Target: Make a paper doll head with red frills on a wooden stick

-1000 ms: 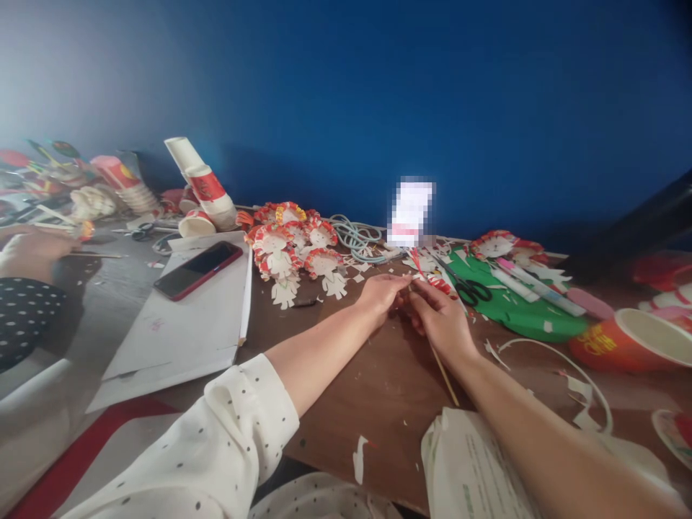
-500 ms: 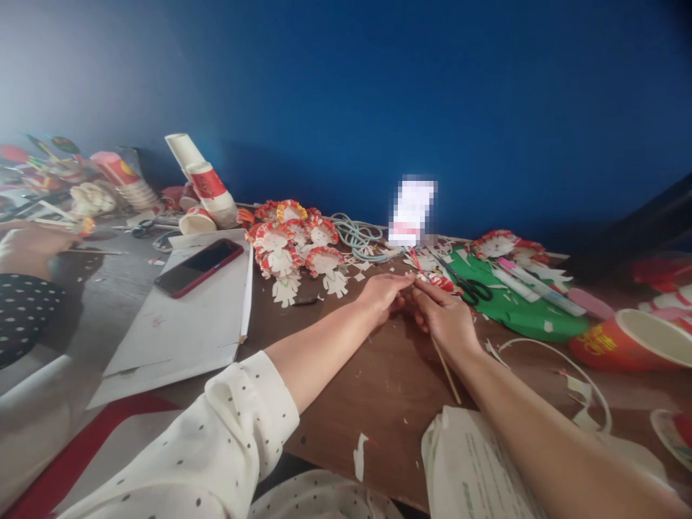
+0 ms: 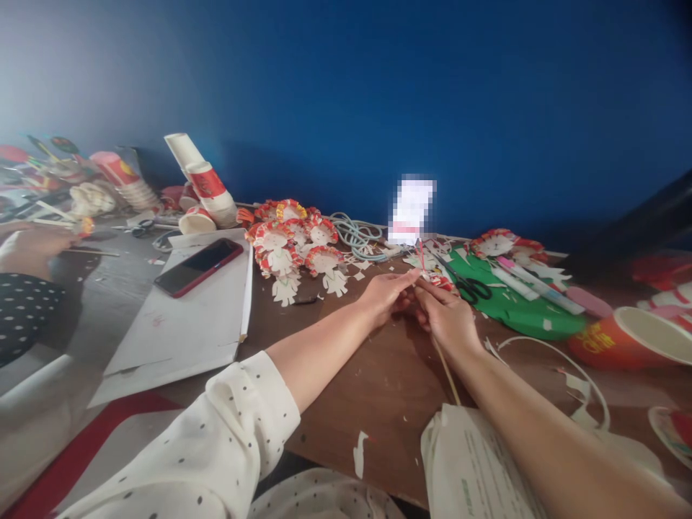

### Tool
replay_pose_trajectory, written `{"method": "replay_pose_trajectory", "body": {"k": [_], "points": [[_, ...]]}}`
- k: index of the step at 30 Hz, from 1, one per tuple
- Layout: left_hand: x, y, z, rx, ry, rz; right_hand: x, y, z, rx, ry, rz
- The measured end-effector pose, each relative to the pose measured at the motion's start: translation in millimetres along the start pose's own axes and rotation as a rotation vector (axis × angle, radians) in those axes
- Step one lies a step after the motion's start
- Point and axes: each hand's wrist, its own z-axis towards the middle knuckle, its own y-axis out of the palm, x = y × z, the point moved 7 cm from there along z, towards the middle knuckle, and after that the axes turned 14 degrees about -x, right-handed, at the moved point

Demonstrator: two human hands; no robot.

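Your right hand (image 3: 447,317) pinches a thin stick (image 3: 446,371) slanting toward you, its lower end near a white packet (image 3: 465,461). Your left hand (image 3: 386,294) meets its fingertips; I cannot tell its grip. A slack pinch could let the stick twist or snag the packet.

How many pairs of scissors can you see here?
2: one black-handled pair at the left edge of the green sheet, and another pair beyond and left of the red-edged phone. More may be hidden.
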Motion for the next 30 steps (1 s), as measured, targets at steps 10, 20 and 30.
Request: {"method": "replay_pose_trajectory", "body": {"k": [10,20,30], "points": [[0,3,4,-0.028,0.028,-0.049,-13,-3,-6,0.038,-0.057,-0.11],[-1,0,7,0.007,0.045,0.169,-15,-5,-6,0.046,-0.132,-0.227],[-2,-13,8,0.154,0.005,0.297,-8,1,-1,-0.038,-0.216,-0.414]]}}
